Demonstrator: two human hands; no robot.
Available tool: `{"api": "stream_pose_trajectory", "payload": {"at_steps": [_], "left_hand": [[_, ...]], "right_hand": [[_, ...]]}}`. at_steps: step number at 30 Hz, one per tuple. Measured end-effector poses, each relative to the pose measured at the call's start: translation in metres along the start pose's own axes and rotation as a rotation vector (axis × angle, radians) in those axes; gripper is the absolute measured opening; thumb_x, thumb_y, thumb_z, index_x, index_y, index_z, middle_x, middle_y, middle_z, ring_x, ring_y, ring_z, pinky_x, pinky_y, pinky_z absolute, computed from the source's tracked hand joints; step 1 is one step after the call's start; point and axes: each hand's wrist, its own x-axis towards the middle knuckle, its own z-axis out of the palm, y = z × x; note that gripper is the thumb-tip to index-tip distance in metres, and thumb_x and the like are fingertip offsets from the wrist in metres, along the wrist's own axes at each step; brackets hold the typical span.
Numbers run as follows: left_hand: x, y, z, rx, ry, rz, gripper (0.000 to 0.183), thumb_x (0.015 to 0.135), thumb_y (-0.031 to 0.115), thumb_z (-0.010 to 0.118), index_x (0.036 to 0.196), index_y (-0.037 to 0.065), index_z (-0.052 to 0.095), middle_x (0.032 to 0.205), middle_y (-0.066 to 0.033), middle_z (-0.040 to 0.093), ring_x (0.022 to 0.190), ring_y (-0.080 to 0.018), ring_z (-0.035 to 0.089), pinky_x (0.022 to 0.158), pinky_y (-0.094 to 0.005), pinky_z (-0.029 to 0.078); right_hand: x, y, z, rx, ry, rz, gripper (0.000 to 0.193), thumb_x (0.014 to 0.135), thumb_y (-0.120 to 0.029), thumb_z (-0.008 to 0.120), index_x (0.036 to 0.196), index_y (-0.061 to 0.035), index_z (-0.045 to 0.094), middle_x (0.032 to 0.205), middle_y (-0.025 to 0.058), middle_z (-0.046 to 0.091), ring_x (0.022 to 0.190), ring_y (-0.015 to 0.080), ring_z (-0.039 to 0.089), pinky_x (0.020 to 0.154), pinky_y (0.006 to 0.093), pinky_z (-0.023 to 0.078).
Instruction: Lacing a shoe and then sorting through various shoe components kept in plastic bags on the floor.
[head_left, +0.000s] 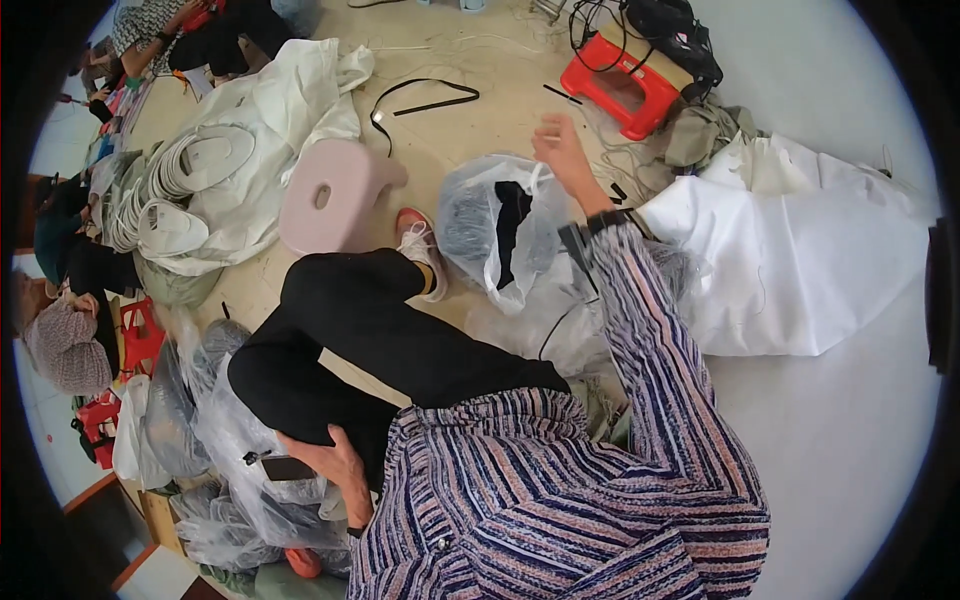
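Note:
My right hand [563, 152] is raised just beyond the far right rim of a clear plastic bag [465, 225], its fingers loosely bent and apart. Inside the bag's opening a strip of black cloth [512, 225] shows against bluish, wrapped contents. My left hand [338, 465] rests low beside my left thigh, thumb and fingers spread. Close to its fingers lies a flat, dark rectangular object [287, 468] on clear plastic; its kind is unclear.
A pink stool [325, 200] stands beyond my knees. White sacking [300, 100] with coiled white bands [180, 170] lies left of it. A red stool [625, 85] carries black cables, and white sheeting [790, 260] lies right. Other people sit along the left.

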Motion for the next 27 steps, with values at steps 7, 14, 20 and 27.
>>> {"api": "stream_pose_trajectory", "payload": {"at_steps": [7,14,20,27], "left_hand": [[0.063,0.114,-0.026,-0.300,0.028,0.284,0.047,0.079,-0.002,0.051,0.124,-0.006,0.036,0.123,-0.0206,0.043,0.115,-0.0285,0.043,0.098,-0.0369,0.032],[0.102,0.217,0.198,0.162,-0.956,0.694,0.043,0.077,0.028,0.058,0.105,-0.004,0.054,0.096,-0.0221,0.060,0.093,-0.0309,0.059,0.078,-0.0342,0.047],[0.112,0.200,0.286,0.109,-0.934,0.553,0.028,0.075,0.021,0.059,0.093,0.000,0.060,0.081,-0.0161,0.063,0.076,-0.0311,0.062,0.063,-0.0397,0.049],[0.135,0.169,0.315,-1.001,-1.116,-0.702,0.013,0.081,0.012,0.058,0.090,0.002,0.060,0.078,-0.0035,0.059,0.061,-0.0140,0.054,0.050,-0.0248,0.042]], "right_hand": [[-0.136,0.058,0.042,-0.585,-0.363,0.435,0.039,0.074,-0.023,0.063,0.100,0.0034,0.049,0.082,0.0181,0.059,0.078,0.0281,0.061,0.068,0.0373,0.048],[-0.181,0.011,0.139,-0.203,-0.640,-0.092,0.031,0.079,-0.013,0.053,0.107,0.0016,0.049,0.097,0.0196,0.057,0.089,0.0354,0.054,0.079,0.0394,0.042],[-0.149,0.027,0.088,-0.069,-0.587,0.432,0.021,0.085,-0.016,0.053,0.095,0.0011,0.058,0.081,0.0129,0.061,0.075,0.0180,0.055,0.072,0.0333,0.044],[-0.059,0.058,0.017,-0.970,-0.112,-0.160,0.033,0.073,-0.012,0.057,0.103,0.0000,0.052,0.092,0.0235,0.053,0.089,0.0409,0.051,0.076,0.0459,0.042]]}}
